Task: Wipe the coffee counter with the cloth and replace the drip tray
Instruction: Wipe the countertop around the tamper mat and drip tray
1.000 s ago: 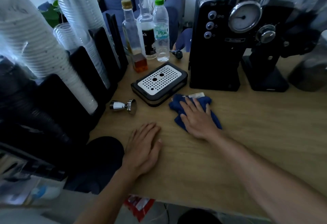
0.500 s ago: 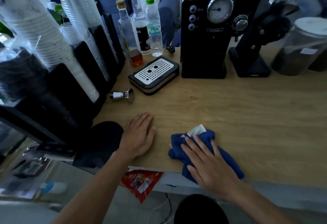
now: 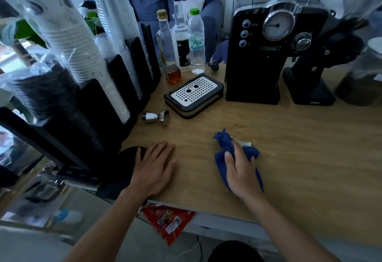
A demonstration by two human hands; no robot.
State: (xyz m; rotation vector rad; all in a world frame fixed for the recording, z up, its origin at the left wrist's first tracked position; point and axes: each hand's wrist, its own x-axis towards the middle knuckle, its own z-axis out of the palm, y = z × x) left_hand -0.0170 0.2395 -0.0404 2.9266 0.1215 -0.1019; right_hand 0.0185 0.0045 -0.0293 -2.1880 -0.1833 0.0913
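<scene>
Near the front edge of the wooden tabletop, the person's right hand presses down on a bunched blue cloth; its fingers lie curled over the fabric, gripping it loosely, and a small white tag pokes out on the cloth's far right side. Part of the cloth sticks up in a crumpled peak toward the far left, and another part trails near and right past the wrist. To the left, well apart from the cloth, the left hand rests flat, palm down, fingers spread and holding nothing; its outer edge overlaps a dark round object at the tabletop's left corner.

Farther back, the drip tray sits on the tabletop, angled, with its perforated white grate facing up. It lies just left of the black espresso machine and outside it. A metal tamper lies on its side just near and left of the tray. Behind the tray stand three bottles: a glass bottle with amber liquid, a dark-labelled bottle and a green-capped water bottle. Stacks of plastic cups lean in black holders along the left. Right of the espresso machine stands a black grinder, and beyond it a large jar, blurred.
</scene>
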